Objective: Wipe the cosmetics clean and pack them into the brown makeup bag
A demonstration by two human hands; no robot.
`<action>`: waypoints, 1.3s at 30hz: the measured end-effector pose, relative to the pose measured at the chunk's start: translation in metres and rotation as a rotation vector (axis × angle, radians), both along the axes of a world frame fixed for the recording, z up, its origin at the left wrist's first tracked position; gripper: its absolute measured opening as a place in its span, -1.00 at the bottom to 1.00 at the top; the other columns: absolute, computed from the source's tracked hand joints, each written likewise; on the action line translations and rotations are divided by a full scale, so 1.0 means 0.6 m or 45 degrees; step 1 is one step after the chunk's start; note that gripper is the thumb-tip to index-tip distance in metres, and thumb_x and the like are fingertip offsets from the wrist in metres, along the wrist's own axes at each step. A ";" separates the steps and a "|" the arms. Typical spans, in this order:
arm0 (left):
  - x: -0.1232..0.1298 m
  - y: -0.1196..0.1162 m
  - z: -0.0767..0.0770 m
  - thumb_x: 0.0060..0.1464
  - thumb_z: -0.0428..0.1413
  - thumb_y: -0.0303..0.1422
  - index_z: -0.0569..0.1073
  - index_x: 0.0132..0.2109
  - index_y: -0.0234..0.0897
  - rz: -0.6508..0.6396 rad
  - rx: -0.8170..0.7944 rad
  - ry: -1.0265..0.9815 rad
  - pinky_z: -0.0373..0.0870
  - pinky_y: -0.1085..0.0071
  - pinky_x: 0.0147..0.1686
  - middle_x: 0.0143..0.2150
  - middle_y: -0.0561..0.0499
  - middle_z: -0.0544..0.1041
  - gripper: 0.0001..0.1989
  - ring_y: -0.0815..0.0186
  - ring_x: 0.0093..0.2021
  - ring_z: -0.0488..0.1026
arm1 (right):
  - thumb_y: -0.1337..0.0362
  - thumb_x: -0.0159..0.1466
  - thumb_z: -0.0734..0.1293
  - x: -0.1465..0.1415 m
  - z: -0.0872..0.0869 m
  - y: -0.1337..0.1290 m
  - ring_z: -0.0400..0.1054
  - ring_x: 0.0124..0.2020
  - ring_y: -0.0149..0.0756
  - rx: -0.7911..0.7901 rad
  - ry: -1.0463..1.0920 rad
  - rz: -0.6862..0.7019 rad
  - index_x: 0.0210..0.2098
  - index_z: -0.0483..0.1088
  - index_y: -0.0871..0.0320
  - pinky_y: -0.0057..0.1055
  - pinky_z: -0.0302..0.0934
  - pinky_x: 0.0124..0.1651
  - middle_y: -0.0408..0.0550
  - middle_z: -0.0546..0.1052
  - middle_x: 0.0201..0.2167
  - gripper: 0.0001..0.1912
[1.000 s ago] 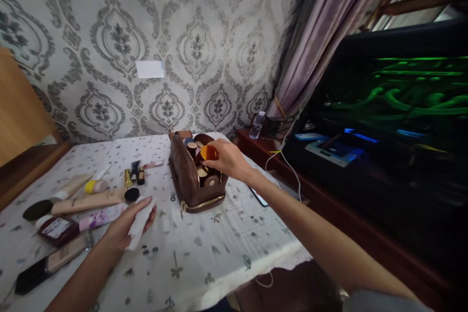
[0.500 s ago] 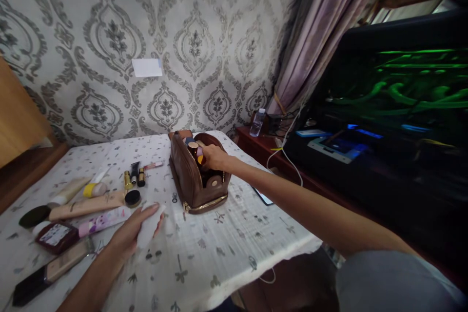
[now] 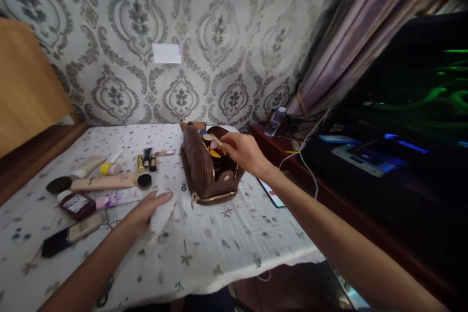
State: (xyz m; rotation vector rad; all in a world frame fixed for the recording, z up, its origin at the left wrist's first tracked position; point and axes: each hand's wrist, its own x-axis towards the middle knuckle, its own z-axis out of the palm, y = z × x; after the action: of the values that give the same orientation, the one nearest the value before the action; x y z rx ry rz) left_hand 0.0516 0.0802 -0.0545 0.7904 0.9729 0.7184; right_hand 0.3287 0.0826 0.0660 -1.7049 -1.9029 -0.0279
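Note:
A brown cosmetic bag (image 3: 200, 170) stands unzipped on the cloth-covered table, with a dark round-capped bottle and other toiletries partly visible inside. Over its opening is my right hand (image 3: 245, 150), thumb and fingers pinched together by a small pale item that I cannot make out. My left hand (image 3: 148, 212) grips a crumpled white tissue (image 3: 161, 214) low over the cloth. Left of it lie a pink-and-white tube (image 3: 122, 197), a long beige tube (image 3: 106, 183) and a round black-lidded jar (image 3: 145, 181).
A dark red bottle (image 3: 76, 204) and a black-capped foundation bottle (image 3: 73, 234) lie farther left. Small cosmetics (image 3: 146, 157) stand behind. A phone (image 3: 271, 192) rests right of the bag. A clear water bottle (image 3: 276, 122) and a white cable (image 3: 309, 178) occupy the side stand.
My right hand has risen out of the bag's opening, its fingers now at the rim with the pale item. The left hand keeps the tissue. The whole view has shifted.

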 end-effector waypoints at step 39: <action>-0.144 -0.030 0.031 0.23 -0.01 -0.29 0.45 -0.19 -0.23 -0.349 1.259 1.254 0.29 0.38 -0.26 -0.33 0.01 0.51 -0.83 0.22 -0.30 0.44 | 0.39 0.24 0.21 -0.314 -0.305 0.255 0.30 0.14 0.01 -0.177 0.385 0.068 0.00 0.48 0.22 -0.11 0.13 0.22 0.19 0.51 0.05 -0.62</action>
State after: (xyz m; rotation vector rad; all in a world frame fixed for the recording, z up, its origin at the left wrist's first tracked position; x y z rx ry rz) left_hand -0.0347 0.0620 -0.0356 2.2365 1.3156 0.5279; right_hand 0.1405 0.2355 -0.1171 -1.6398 -1.7548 0.3707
